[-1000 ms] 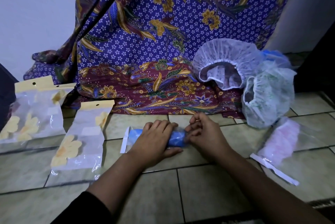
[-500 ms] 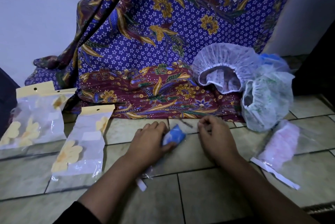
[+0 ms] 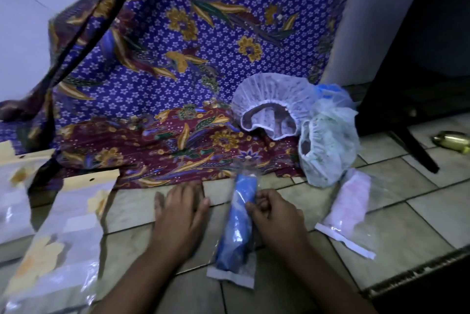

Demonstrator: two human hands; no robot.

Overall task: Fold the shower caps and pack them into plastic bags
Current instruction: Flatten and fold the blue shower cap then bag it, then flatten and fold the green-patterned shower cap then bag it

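A rolled blue shower cap inside a clear plastic bag lies lengthwise on the tiled floor, its white flap nearest me. My right hand pinches the bag's right side with curled fingers. My left hand lies flat on the tiles just left of the bag, fingers straight, holding nothing. A packed pink shower cap in its bag lies to the right. Two loose caps sit behind: a white one and a greenish one.
Empty bags with yellow flower print and yellow headers lie at the left. A purple and maroon batik cloth hangs behind and spreads onto the floor. A dark furniture leg and a gold object are at the right.
The bagged blue cap turned from lying sideways to pointing away from me. My left hand let go of it and settled flat on the floor; my right hand took hold of it.
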